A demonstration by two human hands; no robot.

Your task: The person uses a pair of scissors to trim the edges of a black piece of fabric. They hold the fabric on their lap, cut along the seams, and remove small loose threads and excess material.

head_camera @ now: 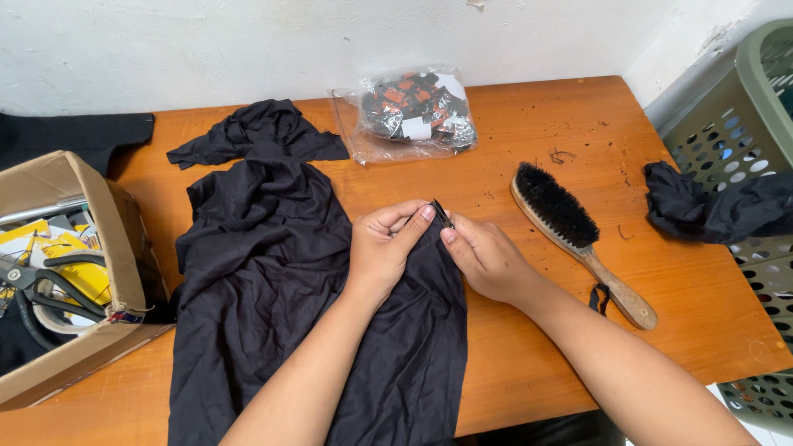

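Right now both my hands meet over the black cloth (273,272) spread across the middle of the wooden desk (529,347). My left hand (384,248) has its grip pinched narrow on the cloth's upper edge, thumb and forefinger pressed together at the tip. My right hand (487,260) mirrors it from the other side, its grip also closed tight on that same edge, where a small dark tab (442,215) sticks up between my fingertips; I cannot tell what the tab is. The rest of the cloth trails away to my left and back toward the wall, bunched and wrinkled.

Just beside my right hand lies a wooden brush (570,231) with black bristles, its handle pointing toward me. Behind my hands, near the wall, sits a clear plastic bag (409,111) of small black and orange pieces. A cardboard box (91,272) stands at the desk's left end with black-handled scissors (41,289) inside. Off the right end stands a green basket (743,132) with another black cloth (710,206) draped over its side.
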